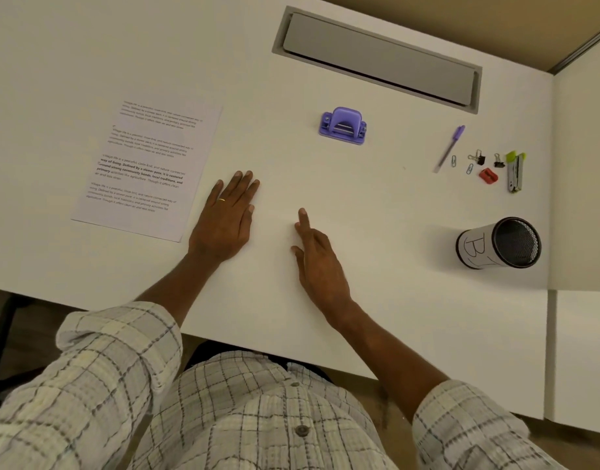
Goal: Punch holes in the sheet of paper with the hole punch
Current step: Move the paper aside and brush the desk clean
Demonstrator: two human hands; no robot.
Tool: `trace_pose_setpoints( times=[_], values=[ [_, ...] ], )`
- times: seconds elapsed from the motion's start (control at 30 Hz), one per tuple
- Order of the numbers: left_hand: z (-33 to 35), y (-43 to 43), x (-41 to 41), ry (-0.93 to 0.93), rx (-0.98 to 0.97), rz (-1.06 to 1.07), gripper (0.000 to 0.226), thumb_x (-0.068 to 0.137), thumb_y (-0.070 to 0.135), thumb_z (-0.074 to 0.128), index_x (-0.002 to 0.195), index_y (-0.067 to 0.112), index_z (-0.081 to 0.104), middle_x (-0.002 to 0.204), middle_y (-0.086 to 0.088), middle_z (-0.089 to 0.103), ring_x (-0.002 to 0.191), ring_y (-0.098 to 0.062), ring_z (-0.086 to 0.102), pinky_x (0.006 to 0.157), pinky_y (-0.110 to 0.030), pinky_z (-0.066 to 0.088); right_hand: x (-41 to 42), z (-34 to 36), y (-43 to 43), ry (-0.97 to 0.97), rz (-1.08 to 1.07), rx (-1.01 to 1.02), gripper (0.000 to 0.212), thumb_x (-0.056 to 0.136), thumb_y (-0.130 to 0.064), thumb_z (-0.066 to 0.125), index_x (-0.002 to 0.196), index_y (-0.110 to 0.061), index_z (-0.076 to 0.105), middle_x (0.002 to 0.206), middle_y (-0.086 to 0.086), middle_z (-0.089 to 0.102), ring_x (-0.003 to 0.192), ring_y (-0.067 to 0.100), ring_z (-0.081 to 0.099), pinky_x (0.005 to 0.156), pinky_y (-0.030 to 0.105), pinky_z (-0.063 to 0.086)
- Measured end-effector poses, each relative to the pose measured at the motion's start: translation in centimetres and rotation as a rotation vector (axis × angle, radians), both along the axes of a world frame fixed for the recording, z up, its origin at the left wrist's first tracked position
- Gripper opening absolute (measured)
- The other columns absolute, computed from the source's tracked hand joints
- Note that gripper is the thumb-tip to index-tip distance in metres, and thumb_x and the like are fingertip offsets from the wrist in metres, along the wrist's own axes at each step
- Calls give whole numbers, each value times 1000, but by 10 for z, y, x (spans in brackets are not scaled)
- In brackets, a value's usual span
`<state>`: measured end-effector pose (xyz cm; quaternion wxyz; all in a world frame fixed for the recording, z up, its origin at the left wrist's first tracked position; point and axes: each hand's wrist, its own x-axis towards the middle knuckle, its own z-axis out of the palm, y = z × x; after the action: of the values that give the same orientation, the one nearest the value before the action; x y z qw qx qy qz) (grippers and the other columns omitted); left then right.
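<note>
**Q:** Where are the task's things?

**A:** The sheet of paper [146,171] lies flat on the left of the white surface [376,205], just beside the left grip [224,218]. That grip rests flat and holds nothing. The purple hole punch [342,127] stands farther back, apart from both grips. The right grip [319,262] is empty, forefinger out.

**Q:** How will they handle?

**A:** The paper is probably light and limp, best lifted by an edge. The punch looks rigid, best taken across its body.

**Q:** And around them?

**A:** A grey hatch [376,59] at the back. A pen [449,149], a stapler [515,173] and a mesh cup [498,244] on the right.
</note>
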<state>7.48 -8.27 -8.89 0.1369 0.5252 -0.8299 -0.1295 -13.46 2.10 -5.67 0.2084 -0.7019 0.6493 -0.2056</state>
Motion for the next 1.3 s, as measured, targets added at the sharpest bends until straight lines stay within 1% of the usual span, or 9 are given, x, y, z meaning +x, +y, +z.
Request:
trace_pose_setpoints(
  times=[0.17,0.33,0.67,0.83,0.93,1.0,1.1,1.2,1.3],
  values=[
    [-1,0,1,-10,-7,3,52,109,23,31,160,14,32,169,-4,27,159,-18,21,130,-46,18,-4,-8,-5,239,205,-109,51,83,9,73,132,-1,62,136,20,61,122,37,60,88,40,60],
    [-1,0,1,-12,1,1,53,108,23,30,161,15,30,170,-3,26,159,-18,19,130,-46,18,-19,-1,-11,258,354,-102,59,77,11,75,133,4,59,129,18,63,116,34,62,81,37,60],
    [-1,0,1,-10,7,-1,53,109,25,28,161,15,29,170,-3,26,159,-18,18,130,-46,17,-21,16,-47,310,382,71,28,95,5,50,118,-4,63,106,13,62,87,31,58,69,45,53],
    [-2,0,1,-5,9,4,53,109,25,28,161,15,30,170,-3,27,159,-17,19,130,-46,18,-23,22,-47,331,362,114,29,95,1,45,121,-3,57,104,12,59,89,30,53,70,45,50],
    [-2,-1,1,-2,3,1,53,109,24,29,161,16,31,170,-2,27,159,-16,19,130,-46,19,-31,24,-62,318,218,141,19,90,0,51,106,-3,61,98,13,61,87,30,57,67,39,44],
    [-3,0,1,-2,5,2,52,109,25,29,161,17,30,170,-1,26,159,-15,19,130,-46,19,-43,28,-74,69,-137,229,13,85,-4,62,97,-5,68,90,8,67,81,24,63,70,35,47],
    [-2,0,2,-1,6,6,52,109,24,29,161,17,30,170,-1,26,159,-15,19,130,-46,19,-64,41,-80,-671,-577,491,12,83,-3,71,92,-8,75,81,4,72,76,16,65,75,27,53],
    [-2,0,1,-4,9,3,53,109,24,29,161,17,30,170,-1,26,159,-15,19,130,-46,19,-79,57,-71,-1240,-718,607,10,89,2,68,93,-4,74,82,3,73,78,13,67,75,19,58],
    [-2,0,1,-5,16,-4,53,108,24,29,161,16,30,170,-1,25,159,-16,18,130,-47,19,-101,78,-56,-1479,-760,596,11,93,2,62,97,-2,72,81,4,72,74,11,68,71,17,58]
  ],
)
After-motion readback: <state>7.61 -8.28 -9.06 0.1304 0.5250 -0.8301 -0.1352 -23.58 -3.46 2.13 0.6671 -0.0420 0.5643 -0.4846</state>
